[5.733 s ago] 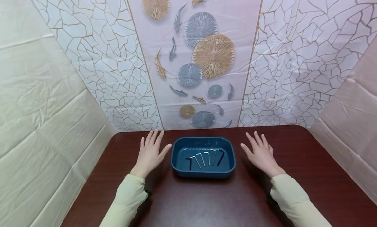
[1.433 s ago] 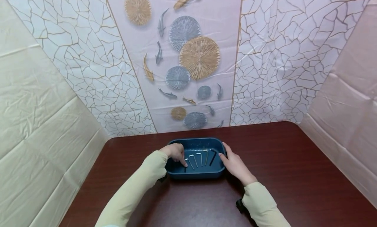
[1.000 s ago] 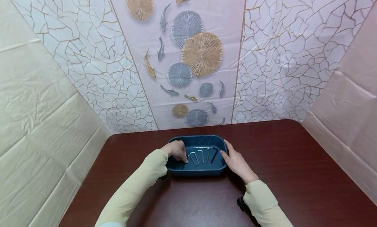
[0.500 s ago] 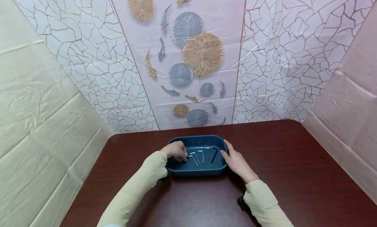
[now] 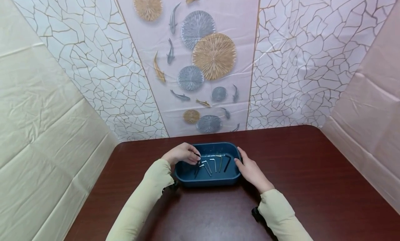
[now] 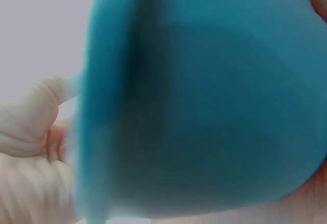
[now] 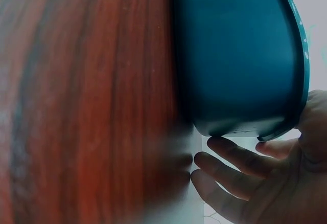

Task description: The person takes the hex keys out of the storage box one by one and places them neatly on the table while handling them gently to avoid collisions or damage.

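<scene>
My left hand (image 5: 182, 153) is over the left end of a blue tray (image 5: 207, 181), pinching a black hex key (image 5: 196, 170) by its upper end between thumb and fingertips. The key's long arm slants down into the tray. My right hand (image 5: 253, 174) holds the tray's right end, thumb over the rim and fingers against the outer wall (image 7: 240, 55). Inside lie several more hex keys: silver ones such as this bent key (image 5: 215, 165), a brass-toned key (image 5: 220, 163) and a black key (image 5: 227, 163) at the right. The left wrist view is mostly filled by the tray wall (image 6: 219, 106).
The tray stands on a dark red-brown wooden table (image 5: 212, 213), near its back edge. Behind is a patterned cloth wall (image 5: 215, 95) with printed fish. Pale cloth panels (image 5: 56, 130) close in both sides.
From resting apart beside the tray, my hands came to it. My right hand took hold of the rim; my left reached in, gripped the leftmost black hex key and has just raised it.
</scene>
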Demonstrator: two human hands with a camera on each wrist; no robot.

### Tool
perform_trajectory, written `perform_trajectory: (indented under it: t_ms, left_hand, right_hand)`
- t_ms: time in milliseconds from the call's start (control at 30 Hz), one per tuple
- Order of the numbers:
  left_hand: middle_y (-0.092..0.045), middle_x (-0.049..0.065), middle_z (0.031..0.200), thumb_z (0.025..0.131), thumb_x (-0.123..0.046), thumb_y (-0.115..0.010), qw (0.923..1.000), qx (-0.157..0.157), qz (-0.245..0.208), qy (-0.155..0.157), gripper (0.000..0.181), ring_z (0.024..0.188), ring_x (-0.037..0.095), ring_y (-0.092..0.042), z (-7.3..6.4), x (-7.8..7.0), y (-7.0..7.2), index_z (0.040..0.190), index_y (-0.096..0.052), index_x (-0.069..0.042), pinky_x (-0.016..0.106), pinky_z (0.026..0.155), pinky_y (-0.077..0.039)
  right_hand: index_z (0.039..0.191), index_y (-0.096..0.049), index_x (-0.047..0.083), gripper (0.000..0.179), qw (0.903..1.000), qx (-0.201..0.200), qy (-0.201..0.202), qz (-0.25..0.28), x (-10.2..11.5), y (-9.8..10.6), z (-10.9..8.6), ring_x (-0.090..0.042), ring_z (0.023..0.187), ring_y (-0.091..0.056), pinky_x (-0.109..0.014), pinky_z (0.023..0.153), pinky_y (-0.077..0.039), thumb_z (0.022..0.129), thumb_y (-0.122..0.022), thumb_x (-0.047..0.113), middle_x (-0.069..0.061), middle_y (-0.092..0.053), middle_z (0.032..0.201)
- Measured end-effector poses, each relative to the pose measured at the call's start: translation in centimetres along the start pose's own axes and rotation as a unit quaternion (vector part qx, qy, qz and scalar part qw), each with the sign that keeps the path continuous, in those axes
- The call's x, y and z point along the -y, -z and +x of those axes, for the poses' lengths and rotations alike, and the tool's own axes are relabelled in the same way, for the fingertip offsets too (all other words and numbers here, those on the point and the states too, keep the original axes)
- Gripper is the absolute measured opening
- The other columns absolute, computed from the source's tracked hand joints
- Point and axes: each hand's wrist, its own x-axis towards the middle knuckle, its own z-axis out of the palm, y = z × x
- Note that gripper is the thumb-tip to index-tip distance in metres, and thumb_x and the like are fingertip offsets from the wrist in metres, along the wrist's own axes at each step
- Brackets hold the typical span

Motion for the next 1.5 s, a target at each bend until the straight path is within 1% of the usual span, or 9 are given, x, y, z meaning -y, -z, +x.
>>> perform_trajectory:
  t_ms: [167, 233, 400, 633, 1033, 1167, 1267, 1400, 1500]
  left_hand:
    - [-0.073, 0.017, 0.098, 0.095, -0.004, -0.068, 0.9984, -0.011, -0.053, -0.014, 0.028, 0.088, 0.022, -0.073, -0.6, -0.2, 0.8, 0.118, -0.064, 0.012, 0.050, 0.092, -0.053]
    - [-0.073, 0.016, 0.097, 0.096, -0.004, -0.067, 0.9975, -0.012, -0.065, -0.023, 0.029, 0.088, 0.022, -0.073, -1.2, -0.5, 1.0, 0.119, -0.062, 0.013, 0.051, 0.093, -0.052]
    - [-0.073, 0.018, 0.101, 0.096, -0.005, -0.068, 0.9956, -0.018, -0.083, -0.040, 0.036, 0.089, 0.022, -0.073, -2.6, -0.7, 1.3, 0.123, -0.058, 0.016, 0.052, 0.095, -0.051]
    - [-0.074, 0.018, 0.097, 0.093, -0.007, -0.073, 0.9931, -0.040, -0.101, -0.044, 0.036, 0.090, 0.023, -0.074, -5.0, 0.1, 1.1, 0.120, -0.061, 0.014, 0.054, 0.094, -0.050]
    - [-0.073, 0.017, 0.098, 0.091, -0.007, -0.075, 0.9899, -0.037, -0.121, -0.063, 0.029, 0.090, 0.025, -0.073, -9.3, 2.2, -0.6, 0.112, -0.065, 0.011, 0.043, 0.085, -0.058]
    - [-0.074, 0.018, 0.097, 0.090, -0.008, -0.076, 0.9904, -0.024, -0.123, -0.058, 0.035, 0.088, 0.024, -0.073, -10.5, 3.2, -1.7, 0.114, -0.062, 0.015, 0.044, 0.084, -0.058]
    - [-0.074, 0.018, 0.096, 0.090, -0.010, -0.077, 0.9906, -0.013, -0.126, -0.052, 0.037, 0.086, 0.024, -0.073, -11.2, 4.1, -2.6, 0.113, -0.063, 0.015, 0.044, 0.083, -0.059]
    - [-0.074, 0.016, 0.096, 0.090, -0.008, -0.075, 0.9902, 0.004, -0.131, -0.048, 0.035, 0.087, 0.023, -0.073, -11.9, 5.3, -3.7, 0.112, -0.062, 0.015, 0.043, 0.082, -0.059]
    - [-0.074, 0.015, 0.095, 0.091, -0.005, -0.074, 0.9895, 0.011, -0.137, -0.046, 0.031, 0.088, 0.022, -0.073, -12.1, 6.1, -4.3, 0.111, -0.062, 0.016, 0.041, 0.081, -0.059]
  right_hand:
    - [0.162, -0.010, 0.008, 0.065, 1.0000, 0.002, -0.003, 0.005, 0.1, 0.2, 0.0, -0.026, 0.083, -0.058, -0.038, 0.071, -0.045, 0.109, -0.043, 0.027, -0.025, -0.060, 0.116]
    - [0.162, -0.011, 0.007, 0.065, 1.0000, -0.002, 0.000, -0.001, 0.1, 0.2, 0.1, -0.027, 0.092, -0.059, -0.039, 0.075, -0.045, 0.109, -0.043, 0.027, -0.028, -0.056, 0.132]
    - [0.161, -0.012, 0.006, 0.065, 1.0000, -0.004, 0.002, -0.002, 0.0, 0.1, 0.1, -0.030, 0.100, -0.058, -0.040, 0.077, -0.045, 0.109, -0.043, 0.027, -0.030, -0.048, 0.144]
    - [0.162, -0.012, 0.007, 0.064, 1.0000, 0.001, -0.002, -0.002, 0.1, -0.2, 0.0, -0.030, 0.100, -0.057, -0.040, 0.078, -0.045, 0.109, -0.043, 0.027, -0.029, -0.049, 0.143]
    - [0.162, -0.011, 0.008, 0.065, 1.0000, 0.001, -0.002, -0.002, 0.1, -0.2, 0.1, -0.036, 0.119, -0.055, -0.044, 0.084, -0.045, 0.109, -0.043, 0.028, -0.031, -0.037, 0.153]
    - [0.162, -0.011, 0.008, 0.065, 1.0000, 0.004, -0.004, -0.003, 0.1, -0.2, 0.1, -0.031, 0.103, -0.058, -0.042, 0.079, -0.044, 0.109, -0.043, 0.028, -0.029, -0.049, 0.142]
    - [0.162, -0.009, 0.011, 0.066, 0.9998, 0.012, -0.013, 0.003, 0.2, -0.2, 0.1, -0.029, 0.087, -0.057, -0.040, 0.076, -0.044, 0.109, -0.043, 0.029, -0.028, -0.057, 0.120]
    - [0.162, -0.008, 0.010, 0.066, 0.9998, 0.017, -0.010, 0.007, 0.3, -0.1, 0.0, -0.033, 0.097, -0.058, -0.041, 0.078, -0.044, 0.110, -0.042, 0.031, -0.032, -0.052, 0.133]
    - [0.162, -0.009, 0.007, 0.065, 0.9999, 0.015, 0.001, 0.004, 0.3, 0.0, 0.1, -0.037, 0.116, -0.055, -0.044, 0.082, -0.044, 0.110, -0.042, 0.029, -0.032, -0.036, 0.153]
